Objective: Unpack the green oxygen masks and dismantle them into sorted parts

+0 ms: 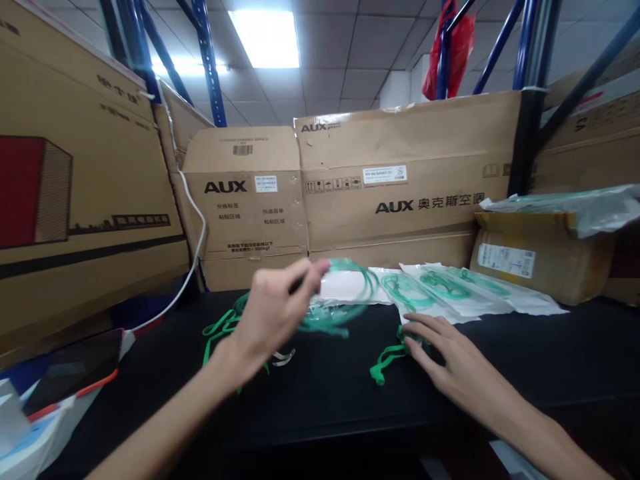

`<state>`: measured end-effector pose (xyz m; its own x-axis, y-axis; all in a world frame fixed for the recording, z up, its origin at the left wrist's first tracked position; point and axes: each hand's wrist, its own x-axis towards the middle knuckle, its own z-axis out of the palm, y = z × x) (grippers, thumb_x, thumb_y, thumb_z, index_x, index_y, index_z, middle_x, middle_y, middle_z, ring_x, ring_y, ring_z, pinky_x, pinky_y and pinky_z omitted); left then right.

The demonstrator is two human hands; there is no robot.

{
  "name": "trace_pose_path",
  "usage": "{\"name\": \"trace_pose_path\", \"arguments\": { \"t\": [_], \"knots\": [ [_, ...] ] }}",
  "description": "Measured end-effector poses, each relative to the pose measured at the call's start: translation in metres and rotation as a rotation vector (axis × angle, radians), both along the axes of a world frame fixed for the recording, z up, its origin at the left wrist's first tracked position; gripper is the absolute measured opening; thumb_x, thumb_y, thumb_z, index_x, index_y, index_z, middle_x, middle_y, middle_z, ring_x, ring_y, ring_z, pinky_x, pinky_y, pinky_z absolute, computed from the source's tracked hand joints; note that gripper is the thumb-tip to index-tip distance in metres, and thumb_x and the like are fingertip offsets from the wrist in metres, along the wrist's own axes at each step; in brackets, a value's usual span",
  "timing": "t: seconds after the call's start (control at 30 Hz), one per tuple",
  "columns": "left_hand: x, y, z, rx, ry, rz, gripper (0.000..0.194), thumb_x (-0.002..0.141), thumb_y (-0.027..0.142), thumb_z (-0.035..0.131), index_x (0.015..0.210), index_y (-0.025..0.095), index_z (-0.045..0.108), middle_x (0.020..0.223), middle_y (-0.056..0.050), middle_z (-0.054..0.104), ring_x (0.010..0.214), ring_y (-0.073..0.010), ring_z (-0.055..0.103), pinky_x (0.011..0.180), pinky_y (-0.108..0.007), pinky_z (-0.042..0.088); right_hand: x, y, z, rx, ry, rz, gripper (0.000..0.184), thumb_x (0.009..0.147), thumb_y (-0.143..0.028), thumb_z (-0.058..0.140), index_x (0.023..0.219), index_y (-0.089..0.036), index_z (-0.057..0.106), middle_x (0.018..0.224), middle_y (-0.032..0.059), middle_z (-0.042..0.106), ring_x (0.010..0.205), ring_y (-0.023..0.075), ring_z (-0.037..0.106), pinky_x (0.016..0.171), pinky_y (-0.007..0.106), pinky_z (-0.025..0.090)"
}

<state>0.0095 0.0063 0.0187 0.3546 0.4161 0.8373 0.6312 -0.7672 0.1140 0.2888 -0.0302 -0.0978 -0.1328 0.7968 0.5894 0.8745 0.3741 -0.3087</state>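
My left hand is raised over the black table, its thumb and fingers pinched on a coil of clear green tubing. The tubing's loops hang to the right and are blurred by motion. My right hand lies low at the table, fingers spread and touching a small bundle with a green elastic strap. Most of that bundle is hidden under the palm. Behind my left wrist lie more green straps, and a thin whitish curved strip is beside them.
White-backed packs holding green tubing lie in a row at the back right. Next to them stands an open carton with more packs on top. Large cardboard boxes wall off the back. At left are a phone and a white cable.
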Motion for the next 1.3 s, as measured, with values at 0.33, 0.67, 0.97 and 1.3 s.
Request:
{"name": "trace_pose_path", "arguments": {
  "t": [0.33,0.67,0.97,1.3],
  "knots": [
    [-0.038,-0.046,-0.082,-0.437,0.459,-0.221,0.017,0.100,0.032,0.062,0.117,0.030,0.065,0.124,-0.001,0.064,0.109,-0.0190,0.063,0.093,-0.028,0.050,0.026,0.015,-0.003,0.007,0.126,0.077,0.030,0.096,-0.037,0.053,0.124,-0.027,0.062,0.135,0.0111,0.067,0.123,0.0341,0.066,0.100,0.051,0.056],
    [-0.064,-0.041,-0.064,-0.640,0.449,-0.126,0.029,0.105,0.028,0.052,0.131,0.036,0.062,0.133,-0.001,0.062,0.122,-0.0218,0.060,0.106,-0.035,0.048,0.016,0.026,0.006,-0.120,0.131,0.031,0.039,0.090,-0.047,0.064,0.122,-0.026,0.069,0.122,0.0113,0.075,0.116,0.0389,0.069,0.096,0.059,0.055],
    [-0.049,-0.039,-0.073,-0.542,0.493,-0.210,0.015,0.106,0.034,0.050,0.105,0.029,0.064,0.115,0.001,0.063,0.104,-0.0164,0.063,0.099,-0.029,0.045,-0.037,0.010,0.061,0.169,0.347,0.156,0.038,0.094,-0.037,0.062,0.130,-0.025,0.063,0.130,0.0084,0.071,0.114,0.0300,0.067,0.099,0.048,0.052],
    [-0.031,-0.049,-0.071,-0.570,0.414,-0.179,0.013,0.106,0.031,0.050,0.105,0.029,0.062,0.111,0.004,0.065,0.109,-0.0169,0.059,0.113,-0.036,0.033,-0.080,-0.008,0.029,-0.358,0.941,0.430,0.032,0.091,-0.048,0.068,0.115,-0.027,0.065,0.112,0.0032,0.071,0.110,0.0237,0.064,0.096,0.037,0.049]
  ]
}}
